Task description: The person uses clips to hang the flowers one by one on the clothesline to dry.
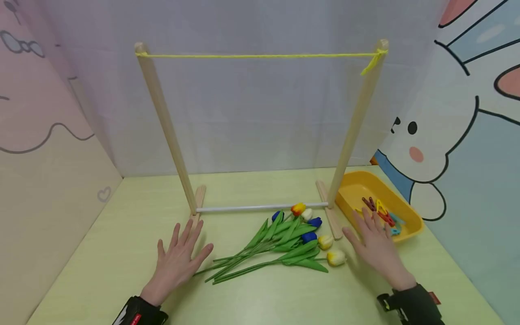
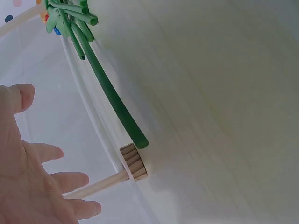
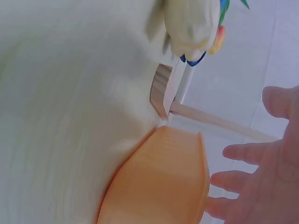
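Observation:
Several artificial tulips [image 1: 280, 243] lie in a loose bunch on the table, stems toward the left and red-orange, white, blue and yellow heads toward the right. My left hand [image 1: 176, 262] is spread with straight fingers, left of the stem ends, holding nothing. In the left wrist view, one green stem [image 2: 112, 95] reaches toward the frame's wooden foot [image 2: 133, 162]. On the other side, my right hand [image 1: 378, 248] is spread palm down by the near left part of a yellow tray [image 1: 353, 180], its fingertips overlapping the tray in the head view. Clothespins [image 1: 369, 203] in several colours lie in the tray.
Behind the tulips stands a wooden frame with a left post [image 1: 166, 131] and a right post [image 1: 357, 131]. A yellow string [image 1: 252, 56] is tied between their tops, and a white rod [image 1: 260, 208] joins them low down. Printed curtains [image 1: 467, 180] surround the table.

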{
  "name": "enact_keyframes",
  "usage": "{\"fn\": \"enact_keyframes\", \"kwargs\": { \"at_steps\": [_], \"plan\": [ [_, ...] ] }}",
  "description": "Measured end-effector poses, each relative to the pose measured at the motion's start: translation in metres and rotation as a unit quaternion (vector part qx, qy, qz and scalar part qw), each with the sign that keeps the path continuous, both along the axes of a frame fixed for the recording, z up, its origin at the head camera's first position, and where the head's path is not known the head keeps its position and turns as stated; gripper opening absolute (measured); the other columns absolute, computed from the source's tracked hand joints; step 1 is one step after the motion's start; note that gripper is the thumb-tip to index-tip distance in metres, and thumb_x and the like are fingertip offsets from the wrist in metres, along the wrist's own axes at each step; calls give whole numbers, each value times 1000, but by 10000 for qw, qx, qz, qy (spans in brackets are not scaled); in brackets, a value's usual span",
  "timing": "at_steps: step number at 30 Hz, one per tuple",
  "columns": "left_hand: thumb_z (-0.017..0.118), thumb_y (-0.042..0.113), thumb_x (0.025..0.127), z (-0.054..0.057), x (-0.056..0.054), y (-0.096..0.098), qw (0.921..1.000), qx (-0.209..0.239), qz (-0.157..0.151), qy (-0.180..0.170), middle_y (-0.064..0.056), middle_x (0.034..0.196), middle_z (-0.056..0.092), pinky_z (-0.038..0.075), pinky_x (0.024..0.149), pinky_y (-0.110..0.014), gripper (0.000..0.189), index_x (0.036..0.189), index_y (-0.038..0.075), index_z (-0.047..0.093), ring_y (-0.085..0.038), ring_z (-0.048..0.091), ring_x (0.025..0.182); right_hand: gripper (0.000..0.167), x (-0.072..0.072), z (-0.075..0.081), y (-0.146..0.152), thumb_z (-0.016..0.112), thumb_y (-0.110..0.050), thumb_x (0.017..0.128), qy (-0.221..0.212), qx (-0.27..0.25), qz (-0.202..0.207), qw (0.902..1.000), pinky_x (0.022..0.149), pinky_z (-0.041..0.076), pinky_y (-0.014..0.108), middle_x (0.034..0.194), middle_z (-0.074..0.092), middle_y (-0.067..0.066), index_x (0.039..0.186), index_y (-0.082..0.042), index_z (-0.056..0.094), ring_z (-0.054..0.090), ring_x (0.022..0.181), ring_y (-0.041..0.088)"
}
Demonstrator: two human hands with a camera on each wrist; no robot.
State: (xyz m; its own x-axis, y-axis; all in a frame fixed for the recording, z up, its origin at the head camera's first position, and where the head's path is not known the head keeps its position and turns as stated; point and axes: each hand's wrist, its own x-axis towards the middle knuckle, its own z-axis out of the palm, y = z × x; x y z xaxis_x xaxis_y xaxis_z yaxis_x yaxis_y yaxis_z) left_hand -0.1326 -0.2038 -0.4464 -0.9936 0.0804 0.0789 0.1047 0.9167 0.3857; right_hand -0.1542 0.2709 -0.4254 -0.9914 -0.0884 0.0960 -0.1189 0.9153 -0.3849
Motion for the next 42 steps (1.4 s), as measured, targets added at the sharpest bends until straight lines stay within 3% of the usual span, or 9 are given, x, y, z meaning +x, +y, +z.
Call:
{"fn": "enact_keyframes", "kwargs": {
  "at_steps": [8, 16, 24, 31, 38, 42],
  "plan": [
    [48, 62, 98, -1, 0, 0, 10000, 24, 0, 22, -13, 169, 20, 7, 108, -84, 78, 161, 20, 28, -48, 11, 154, 75, -30, 16, 25, 36, -52, 107, -300, -16, -117, 9995, 111, 18, 77, 158, 22, 39, 155, 5, 28, 23, 142, 62],
    [49, 60, 99, -2, 1, 0, 10000, 44, 8, -8, -14, 168, 20, 7, 108, -84, 77, 160, 20, 28, -48, 11, 154, 77, -53, 26, 44, 28, -49, 110, -1152, -59, 425, 9924, 112, 23, 74, 154, 23, 44, 151, 16, 27, 25, 139, 64],
    [49, 61, 99, -4, 2, 0, 10000, 82, -9, 2, -15, 168, 21, 8, 107, -85, 77, 160, 19, 28, -48, 11, 154, 87, -65, 44, 51, 23, -59, 107, -2215, 441, 668, 9719, 109, 32, 72, 147, 34, 46, 148, 17, 31, 34, 134, 65],
    [51, 59, 99, -3, 5, 0, 10000, 71, 10, 55, -15, 167, 24, 10, 107, -85, 76, 160, 20, 30, -49, 13, 154, 84, -72, 47, 53, 27, -58, 106, -2492, 448, 866, 9635, 111, 30, 72, 148, 33, 45, 146, 16, 36, 32, 135, 65],
    [50, 60, 99, -3, 5, 0, 10000, 95, 3, -15, -15, 167, 23, 9, 107, -85, 77, 160, 19, 29, -49, 13, 154, 95, -76, 46, 56, 20, -64, 105, -2822, 316, 797, 9555, 112, 28, 72, 148, 29, 47, 147, 21, 27, 29, 136, 65],
    [51, 59, 99, -5, 4, 1, 9999, 120, -10, -25, -16, 168, 22, 8, 107, -85, 76, 160, 19, 29, -49, 12, 154, 93, -78, 45, 56, 19, -65, 104, -2878, 343, 815, 9536, 107, 37, 65, 136, 44, 45, 137, 19, 44, 41, 130, 60]
  ]
}}
